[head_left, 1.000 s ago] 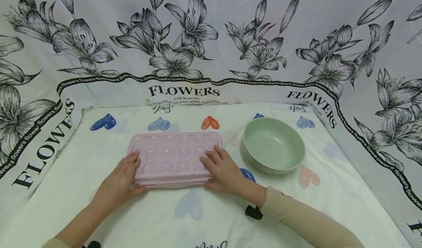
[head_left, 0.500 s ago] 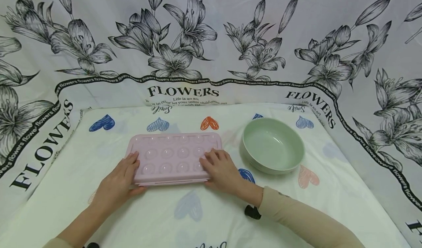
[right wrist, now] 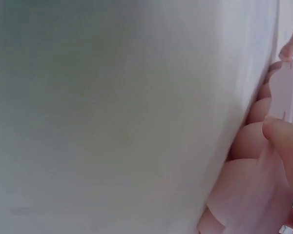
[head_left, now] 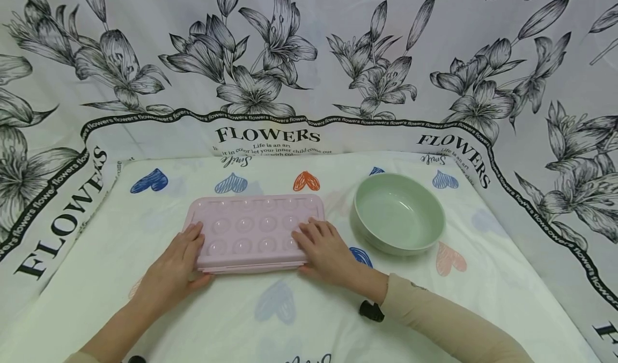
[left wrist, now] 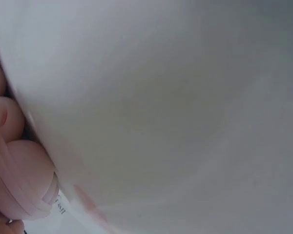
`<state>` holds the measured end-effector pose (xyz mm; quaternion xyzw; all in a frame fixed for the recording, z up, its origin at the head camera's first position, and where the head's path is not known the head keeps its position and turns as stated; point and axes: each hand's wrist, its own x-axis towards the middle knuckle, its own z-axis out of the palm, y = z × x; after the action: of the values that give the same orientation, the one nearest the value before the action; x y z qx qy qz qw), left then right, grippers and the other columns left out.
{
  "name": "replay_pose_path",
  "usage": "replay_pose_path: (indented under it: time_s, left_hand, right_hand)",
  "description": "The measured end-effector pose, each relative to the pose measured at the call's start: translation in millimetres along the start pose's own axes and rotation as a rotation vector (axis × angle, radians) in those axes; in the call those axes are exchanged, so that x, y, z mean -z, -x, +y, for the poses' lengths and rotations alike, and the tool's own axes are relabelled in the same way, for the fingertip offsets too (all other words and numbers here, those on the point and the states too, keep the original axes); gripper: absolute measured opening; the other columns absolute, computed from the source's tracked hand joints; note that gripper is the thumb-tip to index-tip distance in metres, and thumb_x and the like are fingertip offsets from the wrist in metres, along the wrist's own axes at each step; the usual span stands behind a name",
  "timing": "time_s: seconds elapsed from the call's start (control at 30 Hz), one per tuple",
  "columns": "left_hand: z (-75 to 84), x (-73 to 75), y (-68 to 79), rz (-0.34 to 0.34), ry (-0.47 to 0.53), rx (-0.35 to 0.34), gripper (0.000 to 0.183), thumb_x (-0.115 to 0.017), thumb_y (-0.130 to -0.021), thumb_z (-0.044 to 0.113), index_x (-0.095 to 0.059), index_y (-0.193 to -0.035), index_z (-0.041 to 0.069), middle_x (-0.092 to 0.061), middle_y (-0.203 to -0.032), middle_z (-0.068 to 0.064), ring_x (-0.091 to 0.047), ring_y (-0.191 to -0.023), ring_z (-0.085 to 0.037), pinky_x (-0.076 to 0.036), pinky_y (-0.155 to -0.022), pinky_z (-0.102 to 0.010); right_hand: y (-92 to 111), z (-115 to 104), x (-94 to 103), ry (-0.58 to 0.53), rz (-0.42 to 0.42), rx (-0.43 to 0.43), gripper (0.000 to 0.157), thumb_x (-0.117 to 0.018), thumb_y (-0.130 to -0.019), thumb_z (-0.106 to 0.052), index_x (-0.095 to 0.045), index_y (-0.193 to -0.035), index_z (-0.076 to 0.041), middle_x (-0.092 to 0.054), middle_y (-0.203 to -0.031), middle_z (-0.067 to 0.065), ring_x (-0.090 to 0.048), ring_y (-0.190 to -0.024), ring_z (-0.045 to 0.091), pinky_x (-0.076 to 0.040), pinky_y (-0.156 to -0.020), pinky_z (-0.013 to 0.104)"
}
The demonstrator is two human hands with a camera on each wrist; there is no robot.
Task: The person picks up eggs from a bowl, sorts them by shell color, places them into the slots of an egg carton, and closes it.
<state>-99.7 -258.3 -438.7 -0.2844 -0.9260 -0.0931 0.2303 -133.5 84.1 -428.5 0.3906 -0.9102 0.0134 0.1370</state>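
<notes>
A pink lidded egg box (head_left: 256, 236) with rows of round bumps lies lengthwise before me in the head view. My left hand (head_left: 166, 269) grips its left end, fingers over the side and thumb at the front edge. At the other end, my right hand (head_left: 330, 251) holds the front right corner, with fingertips on the lid. The right wrist view shows my thumb (right wrist: 285, 141) at the front latch flap (right wrist: 283, 92), above the rounded cups (right wrist: 234, 195) of the underside. Cups (left wrist: 29, 165) also show along the left edge of the left wrist view.
A light green bowl (head_left: 401, 213) stands right of the box, close to my right hand. A white cloth (head_left: 232, 320) printed with hearts covers the table. Behind it hangs a flower-print curtain (head_left: 318, 84). Black wrist gear (head_left: 370, 310) shows below my right sleeve.
The front flap of the egg box shows less than a second ago, now as a thinner strip under the lid. Both hands keep their hold and barely shift. The bowl stays put.
</notes>
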Motion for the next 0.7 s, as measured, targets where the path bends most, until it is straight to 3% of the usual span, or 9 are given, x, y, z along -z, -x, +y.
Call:
replay_pose_path:
  time_s: [0.07,0.17,0.3,0.47,0.57,0.7]
  left_hand:
    - [-1.2,1.5,-0.6,-0.015,0.011,-0.003,0.090,-0.025,-0.086,0.066,-0.044,-0.123,-0.013,-0.037,-0.139,-0.027,-0.037,-0.126,-0.040,-0.015,-0.115,-0.036]
    - [-4.0,6.1,-2.0,-0.051,0.025,-0.006,0.088,-0.048,-0.082,0.065,-0.045,-0.126,-0.011,-0.037,-0.140,-0.025,-0.038,-0.126,-0.039,-0.013,-0.116,-0.033]
    - [-8.1,15.0,-5.9,-0.120,0.030,0.005,0.083,-0.074,-0.069,0.047,-0.048,-0.126,-0.007,-0.039,-0.139,-0.022,-0.041,-0.124,-0.039,-0.018,-0.115,-0.035]
    - [-10.5,30.7,-21.1,-0.219,0.040,0.062,0.064,-0.076,-0.071,0.039,-0.058,-0.118,-0.002,-0.049,-0.131,-0.019,-0.049,-0.115,-0.041,-0.038,-0.099,-0.053]
    - [-13.9,39.3,-36.6,-0.257,0.057,0.075,0.056,-0.072,-0.077,0.037,-0.059,-0.116,0.000,-0.056,-0.123,-0.019,-0.054,-0.109,-0.040,-0.043,-0.092,-0.054]
    - [-21.7,48.3,-58.1,-0.268,0.057,0.078,0.057,-0.070,-0.080,0.036,-0.056,-0.120,-0.002,-0.058,-0.120,-0.022,-0.055,-0.108,-0.040,-0.046,-0.089,-0.053]
  right_hand:
    - [0.2,2.7,2.2,-0.024,-0.009,0.010,0.071,-0.068,-0.076,-0.051,-0.044,-0.132,-0.015,-0.044,-0.132,0.009,-0.040,-0.125,0.032,-0.040,-0.098,0.046]
    - [-0.2,8.7,6.9,-0.084,-0.026,0.036,0.064,-0.065,-0.081,-0.045,-0.044,-0.133,-0.016,-0.044,-0.134,0.009,-0.039,-0.126,0.032,-0.044,-0.094,0.045]
    - [-1.5,19.2,15.1,-0.184,-0.051,0.059,0.049,-0.060,-0.087,-0.040,-0.049,-0.129,-0.017,-0.048,-0.131,0.006,-0.042,-0.126,0.027,-0.044,-0.096,0.043]
    - [-6.6,36.4,31.7,-0.244,-0.023,0.014,0.034,-0.058,-0.089,-0.033,-0.059,-0.118,-0.016,-0.057,-0.120,0.000,-0.052,-0.115,0.019,-0.041,-0.099,0.036]
    - [-10.6,49.1,46.2,-0.252,0.010,-0.040,0.031,-0.060,-0.088,-0.030,-0.060,-0.116,-0.015,-0.059,-0.117,0.000,-0.055,-0.111,0.018,-0.044,-0.097,0.034]
    - [-15.0,70.3,66.9,-0.258,0.009,-0.126,0.033,-0.059,-0.089,-0.029,-0.059,-0.118,-0.014,-0.058,-0.120,0.003,-0.054,-0.112,0.020,-0.045,-0.096,0.037]
